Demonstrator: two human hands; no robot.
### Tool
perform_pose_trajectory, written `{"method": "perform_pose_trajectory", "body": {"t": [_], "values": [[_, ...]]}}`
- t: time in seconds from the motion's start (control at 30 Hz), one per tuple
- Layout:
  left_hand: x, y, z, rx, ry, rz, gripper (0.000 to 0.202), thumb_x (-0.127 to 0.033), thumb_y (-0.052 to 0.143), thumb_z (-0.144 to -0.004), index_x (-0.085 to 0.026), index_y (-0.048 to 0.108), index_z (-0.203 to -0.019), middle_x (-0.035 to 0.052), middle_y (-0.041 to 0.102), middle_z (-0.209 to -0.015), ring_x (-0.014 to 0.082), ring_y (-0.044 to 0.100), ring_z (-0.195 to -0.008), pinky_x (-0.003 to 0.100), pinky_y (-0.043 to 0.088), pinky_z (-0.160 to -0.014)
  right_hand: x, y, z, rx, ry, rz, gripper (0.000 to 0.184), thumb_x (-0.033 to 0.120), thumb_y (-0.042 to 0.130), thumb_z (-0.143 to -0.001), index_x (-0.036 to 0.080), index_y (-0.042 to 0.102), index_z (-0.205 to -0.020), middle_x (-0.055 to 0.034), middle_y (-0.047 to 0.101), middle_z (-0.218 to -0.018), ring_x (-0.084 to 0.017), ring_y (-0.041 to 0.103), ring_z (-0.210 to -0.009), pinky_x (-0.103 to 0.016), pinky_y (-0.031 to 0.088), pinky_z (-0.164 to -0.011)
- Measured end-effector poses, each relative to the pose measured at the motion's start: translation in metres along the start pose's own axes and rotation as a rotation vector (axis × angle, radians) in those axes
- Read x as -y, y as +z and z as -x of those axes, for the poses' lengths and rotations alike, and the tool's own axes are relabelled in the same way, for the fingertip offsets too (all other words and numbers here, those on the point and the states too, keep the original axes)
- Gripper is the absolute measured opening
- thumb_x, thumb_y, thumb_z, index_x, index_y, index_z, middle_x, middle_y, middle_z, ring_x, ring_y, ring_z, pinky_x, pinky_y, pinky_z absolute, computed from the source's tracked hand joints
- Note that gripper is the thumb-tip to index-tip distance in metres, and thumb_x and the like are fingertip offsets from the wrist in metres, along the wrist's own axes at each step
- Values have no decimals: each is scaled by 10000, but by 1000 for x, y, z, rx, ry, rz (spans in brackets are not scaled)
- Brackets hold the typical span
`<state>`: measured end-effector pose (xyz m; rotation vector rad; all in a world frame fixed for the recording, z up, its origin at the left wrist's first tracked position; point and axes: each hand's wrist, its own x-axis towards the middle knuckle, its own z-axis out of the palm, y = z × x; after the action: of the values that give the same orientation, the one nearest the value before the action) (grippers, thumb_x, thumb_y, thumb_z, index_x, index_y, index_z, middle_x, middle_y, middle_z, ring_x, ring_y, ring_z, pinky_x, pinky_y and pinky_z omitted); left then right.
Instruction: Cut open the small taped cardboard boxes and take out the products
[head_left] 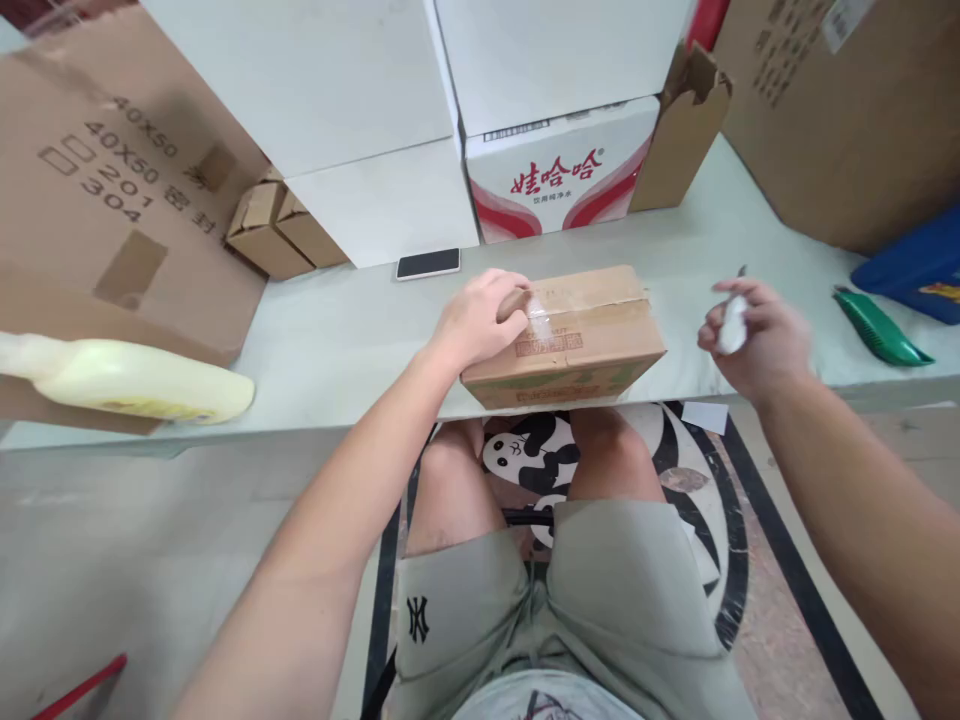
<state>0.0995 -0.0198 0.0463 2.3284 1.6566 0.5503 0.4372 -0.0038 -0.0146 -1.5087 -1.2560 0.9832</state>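
A small taped cardboard box (592, 335) lies at the table's front edge, above my knees. My left hand (484, 315) grips its upper left end, fingers curled over the top near a strip of clear tape. To the right of the box, and apart from it, my right hand (761, 335) is closed around a small white tool (733, 325) with a thin dark tip. Motion blur hides its exact kind. A phone-like black slab (428, 264) with a pale rim lies behind my left hand.
White cartons (382, 200) and a red-and-white water carton (559, 180) stand stacked at the back. Large brown cartons flank both sides. A pale yellow bottle (150, 378) lies at left; a green object (881, 325) and a blue container (915, 265) lie at right.
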Motion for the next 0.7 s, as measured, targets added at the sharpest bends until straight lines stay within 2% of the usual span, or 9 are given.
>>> {"method": "perform_pose_trajectory", "body": {"t": [0.1, 0.17, 0.2, 0.27, 0.33, 0.47, 0.6, 0.7], "values": [[-2, -2, 2, 91, 28, -58, 552, -220, 566, -824, -233, 620, -1373, 75, 637, -1462, 310, 608, -1337, 480, 457, -1186, 46, 4, 16, 58, -75, -566, 366, 270, 540, -516, 284, 517, -881, 21, 554, -685, -160, 534, -614, -305, 452, -578], [-2, -4, 4, 114, 3, -77, 636, -218, 576, -822, -208, 564, -1458, 95, 608, -1510, 322, 584, -1376, 483, 443, -1206, 70, 18, 25, 30, -139, -735, 359, 182, 602, -472, 268, 492, -802, 58, 523, -573, -115, 458, -480, -253, 359, -470], [-1, -6, 5, 128, -10, -80, 655, -217, 572, -835, -197, 539, -1489, 101, 600, -1523, 321, 576, -1388, 479, 440, -1210, 78, 28, 28, 7, -183, -705, 319, 204, 658, -515, 266, 484, -775, 74, 474, -504, -98, 386, -409, -242, 287, -420], [0, -9, 6, 165, -25, -73, 655, -225, 566, -871, -191, 505, -1522, 103, 597, -1535, 310, 571, -1399, 467, 447, -1208, 86, 50, 35, 13, -265, -611, 271, 435, 717, -689, 265, 526, -778, 75, 422, -446, -92, 303, -344, -251, 177, -373], [1, -12, 7, 193, -18, -72, 625, -252, 572, -910, -191, 499, -1527, 108, 600, -1539, 302, 580, -1394, 462, 458, -1201, 87, 71, 41, 68, -318, -541, 361, 603, 644, -816, 247, 586, -795, 53, 457, -477, -97, 332, -365, -255, 178, -373], [2, -11, 14, 165, 62, -112, 523, -299, 557, -970, -180, 557, -1479, 120, 619, -1528, 305, 603, -1388, 460, 483, -1186, 77, 96, 50, 173, -436, -318, 330, 477, 605, -927, 223, 622, -717, 23, 510, -518, -102, 418, -434, -254, 303, -430], [3, 1, 20, 63, 115, -140, 444, -283, 503, -999, -146, 646, -1397, 152, 614, -1539, 317, 600, -1415, 474, 479, -1193, 70, 99, 54, 176, -618, -85, 279, 376, 596, -931, 229, 643, -699, 17, 535, -526, -120, 503, -500, -281, 407, -523], [6, 9, 22, -11, 129, -118, 414, -302, 510, -1003, -170, 680, -1357, 143, 630, -1529, 312, 609, -1410, 495, 487, -1179, 70, 97, 55, 181, -691, 42, 232, 325, 577, -924, 229, 666, -733, 22, 567, -538, -122, 528, -505, -286, 427, -544]]}}
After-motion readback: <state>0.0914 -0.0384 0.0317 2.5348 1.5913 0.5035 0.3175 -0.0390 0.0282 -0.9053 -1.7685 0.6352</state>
